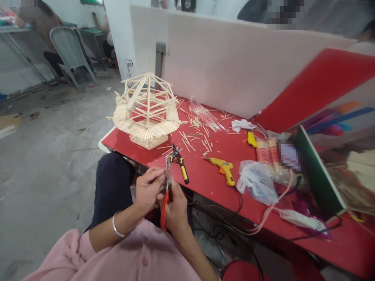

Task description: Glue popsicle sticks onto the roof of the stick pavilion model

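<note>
My right hand is wrapped round the orange handles of a pair of pliers, jaws pointing up. My left hand pinches something small at the jaws; what it holds is too small to make out. Both hands hover over my lap, just in front of the red table. A second pair of pliers with a yellow and black handle lies on the table right beyond my hands. A stick-built model house stands at the table's left corner.
Loose sticks are scattered mid-table. A yellow glue gun, plastic bags, stick packets and cables lie to the right. A white partition backs the table. A grey chair and seated people are far left.
</note>
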Demonstrator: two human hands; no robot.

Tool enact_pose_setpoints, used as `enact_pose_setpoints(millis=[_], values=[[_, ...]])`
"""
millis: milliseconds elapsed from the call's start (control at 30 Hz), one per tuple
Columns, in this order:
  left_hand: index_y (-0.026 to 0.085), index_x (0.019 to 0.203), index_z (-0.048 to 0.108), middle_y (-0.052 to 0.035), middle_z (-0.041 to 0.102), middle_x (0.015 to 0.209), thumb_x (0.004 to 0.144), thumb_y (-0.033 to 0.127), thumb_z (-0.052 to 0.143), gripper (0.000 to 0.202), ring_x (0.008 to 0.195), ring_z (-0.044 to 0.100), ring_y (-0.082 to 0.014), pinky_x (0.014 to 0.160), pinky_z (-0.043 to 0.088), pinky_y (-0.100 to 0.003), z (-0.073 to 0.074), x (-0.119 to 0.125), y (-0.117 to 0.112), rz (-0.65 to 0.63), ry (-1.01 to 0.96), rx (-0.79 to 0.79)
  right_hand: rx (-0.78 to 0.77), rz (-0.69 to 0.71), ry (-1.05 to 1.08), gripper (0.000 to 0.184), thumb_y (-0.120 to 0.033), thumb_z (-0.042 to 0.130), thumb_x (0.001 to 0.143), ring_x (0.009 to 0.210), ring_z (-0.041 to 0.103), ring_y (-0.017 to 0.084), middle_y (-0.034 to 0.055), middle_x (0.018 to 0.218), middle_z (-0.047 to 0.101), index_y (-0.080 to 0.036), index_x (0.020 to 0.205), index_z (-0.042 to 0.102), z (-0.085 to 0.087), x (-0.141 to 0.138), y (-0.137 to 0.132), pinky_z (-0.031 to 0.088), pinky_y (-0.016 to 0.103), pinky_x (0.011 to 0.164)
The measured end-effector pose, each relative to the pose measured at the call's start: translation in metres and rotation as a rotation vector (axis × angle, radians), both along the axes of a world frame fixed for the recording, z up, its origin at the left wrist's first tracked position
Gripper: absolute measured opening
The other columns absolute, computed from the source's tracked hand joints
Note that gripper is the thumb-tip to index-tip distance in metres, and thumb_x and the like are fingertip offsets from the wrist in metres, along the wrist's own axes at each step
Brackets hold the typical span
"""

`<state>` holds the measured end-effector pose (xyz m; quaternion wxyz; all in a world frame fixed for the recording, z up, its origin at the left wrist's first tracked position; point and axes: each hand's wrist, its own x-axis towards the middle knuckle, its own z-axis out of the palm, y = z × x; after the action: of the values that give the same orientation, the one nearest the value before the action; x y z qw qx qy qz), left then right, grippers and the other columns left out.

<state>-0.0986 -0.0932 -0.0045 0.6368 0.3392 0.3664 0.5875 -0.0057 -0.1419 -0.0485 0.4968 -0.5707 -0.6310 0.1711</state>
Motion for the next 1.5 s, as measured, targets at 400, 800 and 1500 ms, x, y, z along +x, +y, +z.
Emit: enact_pose_setpoints(millis=[400,800,1500], values=[[0.02,0.078,0.081,0.0004,0.056,0.071,0.072,0.027,0.08,0.01,0.053,0.05,-0.0046,0.046,0.039,-0.016,-0.004,-0.002,0.002,0.027,0.129,0.086,-0.008,-0.017,-0.015,0.062,-0.056,0.046,0.093,0.114,0.061,0.025,0.0156,0.124,0.061,-0.018,0.142,0.041,-0.006,-0.004,0.0,0.054,0.042,0.092],[0.021,0.085,0.081,0.0016,0.057,0.071,0.074,0.032,0.08,0.016,0.045,0.045,-0.002,0.041,0.038,-0.016,0.0,0.004,0.004,0.06,0.114,0.053,-0.039,-0.032,0.019,0.061,-0.057,0.048,0.092,0.101,0.064,0.023,0.0133,0.115,0.064,-0.017,0.137,0.045,0.001,-0.006,0.0,0.055,0.037,0.085],[0.018,0.08,0.08,0.0019,0.052,0.071,0.069,0.03,0.083,0.016,0.046,0.043,-0.0012,0.039,0.032,-0.015,-0.009,0.0,0.004,0.011,0.019,0.0,-0.072,-0.073,-0.005,0.057,-0.051,0.054,0.091,0.1,0.067,0.023,0.0137,0.115,0.067,-0.018,0.136,0.049,-0.004,-0.008,-0.002,0.056,0.037,0.084]])
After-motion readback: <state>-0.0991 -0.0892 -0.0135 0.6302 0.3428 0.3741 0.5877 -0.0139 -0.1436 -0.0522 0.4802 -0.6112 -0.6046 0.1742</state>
